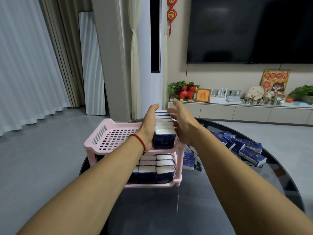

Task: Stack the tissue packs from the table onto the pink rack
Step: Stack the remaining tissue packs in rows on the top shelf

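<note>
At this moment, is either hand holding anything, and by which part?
No clear grip. The left hand lies flat against the left side of the row of blue-and-white tissue packs on the pink plastic rack; the right hand is open alongside.

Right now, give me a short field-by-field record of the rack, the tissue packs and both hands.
rack: pink two-tier rack on the dark round table
top tier: one row of tissue packs along its right side, the rest bare
bottom tier: tissue packs fill the part in view
loose packs: pile of tissue packs on the table, right of the rack
left hand: flat against the row's left side
right hand: open at the row's right side; contact unclear
</note>
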